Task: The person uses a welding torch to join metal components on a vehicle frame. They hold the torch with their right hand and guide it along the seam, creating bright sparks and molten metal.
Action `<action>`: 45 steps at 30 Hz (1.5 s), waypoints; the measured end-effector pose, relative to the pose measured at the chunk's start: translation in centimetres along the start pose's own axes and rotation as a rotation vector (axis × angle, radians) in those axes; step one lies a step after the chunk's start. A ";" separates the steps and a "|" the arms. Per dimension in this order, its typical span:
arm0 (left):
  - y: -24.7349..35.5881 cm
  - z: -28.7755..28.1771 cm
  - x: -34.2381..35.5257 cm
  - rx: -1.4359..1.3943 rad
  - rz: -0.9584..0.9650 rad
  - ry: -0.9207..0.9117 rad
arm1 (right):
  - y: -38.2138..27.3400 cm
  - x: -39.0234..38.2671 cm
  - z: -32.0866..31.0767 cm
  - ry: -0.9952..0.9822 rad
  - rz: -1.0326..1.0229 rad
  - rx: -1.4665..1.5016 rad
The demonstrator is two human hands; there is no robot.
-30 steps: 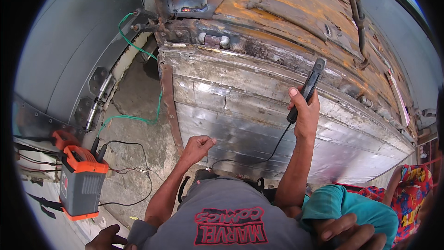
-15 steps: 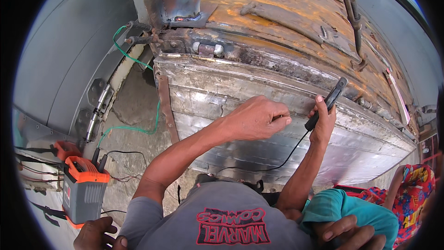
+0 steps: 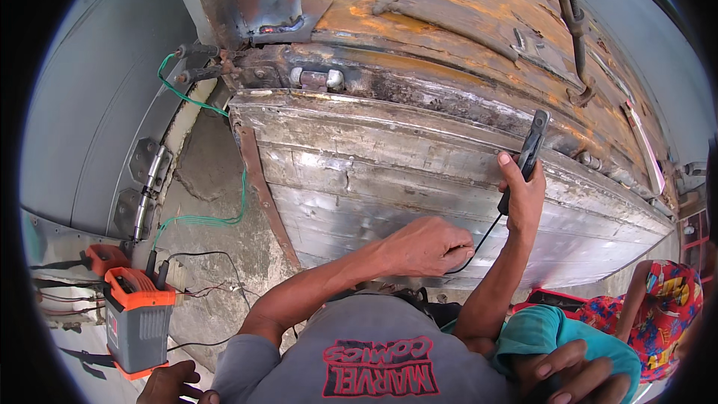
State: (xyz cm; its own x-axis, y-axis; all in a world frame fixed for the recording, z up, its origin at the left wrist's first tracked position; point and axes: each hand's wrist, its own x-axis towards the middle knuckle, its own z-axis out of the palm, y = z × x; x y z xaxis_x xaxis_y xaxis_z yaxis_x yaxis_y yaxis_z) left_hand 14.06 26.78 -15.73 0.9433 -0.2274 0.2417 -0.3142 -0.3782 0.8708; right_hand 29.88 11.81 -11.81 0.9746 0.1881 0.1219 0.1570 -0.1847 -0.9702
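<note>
My right hand [image 3: 526,196] is wrapped round the black electrode holder [image 3: 535,144], whose metal jaw end points up over the metal panel's upper edge. From its lower end a thin black cable [image 3: 487,236] runs down toward my left hand [image 3: 437,247]. That hand is curled into a fist beside the cable, in front of the panel's lower part; whatever its fingers hold, if anything, is hidden. The panel [image 3: 329,179] of dull, scratched metal stands before me under the rusty, weathered platform [image 3: 419,22].
A grey and orange welding machine [image 3: 140,322] stands at left, with a green cable [image 3: 243,198] near it. Another person's teal sleeve [image 3: 568,337] is close at right. Hands not mine [image 3: 576,374] show at the lower edge. A rusty metal post [image 3: 574,26] rises at upper right.
My left fist has moved down, from the panel's middle to beside the cable. My right hand has shifted slightly, and the electrode holder stands more upright. The view has turned a little.
</note>
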 end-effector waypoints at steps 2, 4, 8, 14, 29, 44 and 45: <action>-2.1 0.9 -2.4 -0.005 -0.112 -0.028 | -0.5 0.1 0.0 -0.015 -0.005 -0.040; -3.0 0.4 -5.5 -0.036 -0.314 -0.030 | -0.4 0.0 -0.1 -0.023 0.003 -0.063; -6.4 -1.7 -13.7 -0.127 -0.586 0.216 | -1.4 -0.4 0.1 -0.045 -0.021 -0.003; -6.8 -7.2 -28.2 0.022 -0.927 0.842 | -1.4 -1.4 2.6 -0.229 -0.111 0.059; -3.6 -3.6 -33.9 -0.048 -1.033 0.994 | -1.8 -3.6 4.0 -0.351 -0.145 0.205; -3.3 -5.5 -19.8 -0.129 -0.678 0.368 | -3.1 -5.3 3.2 -0.149 -0.125 0.230; -3.2 -5.8 -18.5 -0.099 -0.607 0.302 | -3.2 -5.4 3.2 -0.126 -0.123 0.236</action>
State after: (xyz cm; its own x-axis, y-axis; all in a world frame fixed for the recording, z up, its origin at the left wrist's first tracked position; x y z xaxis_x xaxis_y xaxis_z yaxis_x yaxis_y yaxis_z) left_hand -1.78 37.38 -20.56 0.9421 0.2650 -0.2057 0.2778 -0.2725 0.9212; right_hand 23.57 14.49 -10.09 0.9204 0.3167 0.2292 0.2171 0.0733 -0.9734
